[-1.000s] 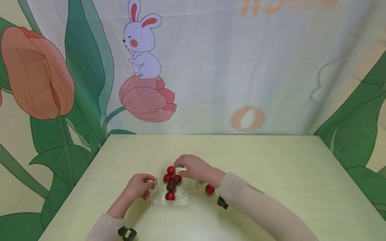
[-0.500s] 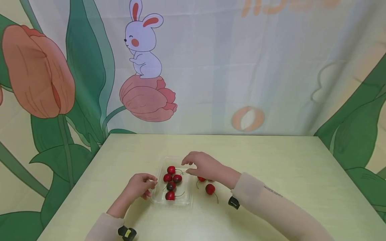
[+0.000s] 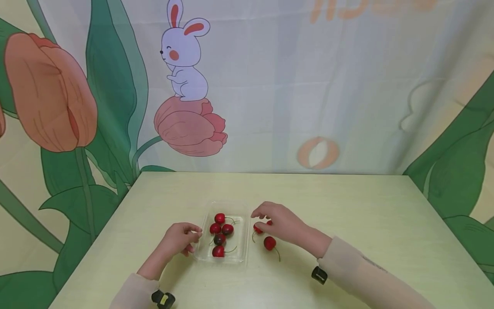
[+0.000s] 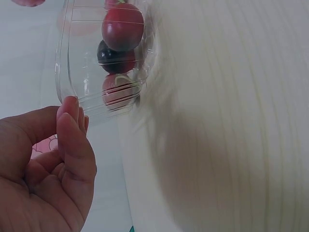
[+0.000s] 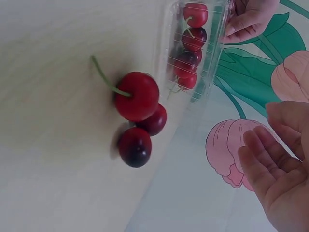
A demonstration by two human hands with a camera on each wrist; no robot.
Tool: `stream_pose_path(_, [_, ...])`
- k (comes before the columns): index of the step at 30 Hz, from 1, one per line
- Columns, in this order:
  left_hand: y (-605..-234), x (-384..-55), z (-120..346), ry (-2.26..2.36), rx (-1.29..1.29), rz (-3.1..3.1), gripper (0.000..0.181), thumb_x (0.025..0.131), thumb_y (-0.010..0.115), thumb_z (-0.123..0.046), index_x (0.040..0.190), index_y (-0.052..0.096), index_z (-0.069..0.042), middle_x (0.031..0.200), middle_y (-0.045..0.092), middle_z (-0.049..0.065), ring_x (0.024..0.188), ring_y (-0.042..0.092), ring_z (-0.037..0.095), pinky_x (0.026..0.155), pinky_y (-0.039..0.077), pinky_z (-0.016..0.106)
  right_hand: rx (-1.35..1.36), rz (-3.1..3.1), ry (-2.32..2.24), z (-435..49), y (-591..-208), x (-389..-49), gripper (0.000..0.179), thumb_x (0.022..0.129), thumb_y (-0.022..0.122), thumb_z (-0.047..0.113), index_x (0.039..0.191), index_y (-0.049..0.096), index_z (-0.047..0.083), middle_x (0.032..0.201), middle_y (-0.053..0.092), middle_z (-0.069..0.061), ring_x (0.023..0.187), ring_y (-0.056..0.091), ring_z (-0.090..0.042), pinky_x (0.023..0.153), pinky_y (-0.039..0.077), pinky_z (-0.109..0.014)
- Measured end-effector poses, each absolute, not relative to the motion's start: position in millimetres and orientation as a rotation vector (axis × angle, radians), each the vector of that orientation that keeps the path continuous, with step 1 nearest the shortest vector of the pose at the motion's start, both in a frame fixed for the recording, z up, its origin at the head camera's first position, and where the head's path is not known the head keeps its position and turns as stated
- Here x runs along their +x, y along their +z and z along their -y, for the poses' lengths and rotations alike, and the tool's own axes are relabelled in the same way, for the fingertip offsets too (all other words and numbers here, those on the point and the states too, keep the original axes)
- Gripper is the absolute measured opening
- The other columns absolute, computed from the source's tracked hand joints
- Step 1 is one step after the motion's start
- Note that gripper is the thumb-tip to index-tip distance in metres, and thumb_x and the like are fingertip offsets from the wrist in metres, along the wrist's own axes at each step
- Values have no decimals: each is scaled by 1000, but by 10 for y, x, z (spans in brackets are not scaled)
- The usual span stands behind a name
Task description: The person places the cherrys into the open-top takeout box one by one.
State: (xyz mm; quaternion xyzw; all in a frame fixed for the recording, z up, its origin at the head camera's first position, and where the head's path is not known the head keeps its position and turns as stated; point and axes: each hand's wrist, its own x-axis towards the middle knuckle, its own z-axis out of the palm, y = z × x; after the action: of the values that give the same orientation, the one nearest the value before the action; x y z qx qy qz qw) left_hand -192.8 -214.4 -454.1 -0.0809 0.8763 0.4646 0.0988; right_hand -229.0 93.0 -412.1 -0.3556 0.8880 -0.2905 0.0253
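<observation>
A clear plastic box [image 3: 240, 253] lies on the table with several dark red cherries [image 3: 218, 251] inside, some with green stems. The left hand [image 3: 178, 238] pinches the box's left rim between thumb and fingers, as the left wrist view shows up close. Right of the box, the right hand [image 3: 281, 221] hovers above loose cherries with its fingers relaxed and apart, holding nothing. One loose cherry [image 3: 269, 243] with a stem lies nearest the person. Two more sit behind it, one of them a dark-tipped cherry [image 5: 135, 147], partly covered by the right hand in the head view.
The pale yellow table [image 3: 347, 206] reaches back to a hanging cloth [image 3: 262, 86] printed with a rabbit, tulips and leaves. Black wrist straps with small devices [image 3: 319, 275] sit at both sleeves.
The right hand has drawn back from over the box to the right and now hangs above the loose cherries. The left hand stays at the box's rim.
</observation>
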Motion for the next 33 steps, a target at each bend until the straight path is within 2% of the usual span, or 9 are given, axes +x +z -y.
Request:
stream_pose_path(5, [-4532, -1919, 2135, 1370, -242, -2597, 24, 97, 64, -9, 114, 68, 7, 84, 68, 11, 53, 56, 12, 50, 51, 25, -1031, -2767, -981, -1061, -4225, -2233, 22, 95, 70, 10, 116, 70, 2, 111, 71, -12, 93, 67, -27, 80, 57, -28])
stream_pose_path(11, [-4530, -1914, 2131, 1364, -258, -2595, 24, 97, 63, -10, 115, 68, 7, 84, 67, 11, 54, 56, 12, 50, 52, 25, -921, -2794, -1002, -1132, -4356, -2187, 22, 93, 70, 8, 114, 70, 1, 108, 71, -12, 92, 67, -25, 86, 59, -36])
stream_pose_path(20, [-4514, -1915, 2127, 1352, -268, -2595, 24, 98, 63, -10, 115, 68, 6, 86, 68, 12, 54, 56, 13, 51, 52, 26, -627, -2724, -1005, -1151, -4530, -2141, 26, 89, 76, 10, 113, 71, 1, 110, 72, -8, 92, 64, -20, 77, 53, -27])
stream_pose_path(25, [-4505, -1907, 2122, 1372, -258, -2590, 24, 97, 63, -9, 114, 68, 7, 85, 67, 11, 54, 56, 13, 50, 52, 25, -476, -2703, -1009, -1116, -4579, -2127, 25, 87, 77, 8, 111, 73, 3, 110, 73, -6, 90, 62, -16, 74, 52, -27])
stream_pose_path(33, [-4488, -1898, 2116, 1356, -267, -2595, 24, 98, 63, -9, 115, 68, 6, 86, 67, 12, 54, 56, 13, 51, 52, 25, -392, -2707, -993, -1089, -4652, -2124, 31, 84, 82, 10, 114, 73, 4, 111, 73, -5, 90, 62, -15, 73, 54, -29])
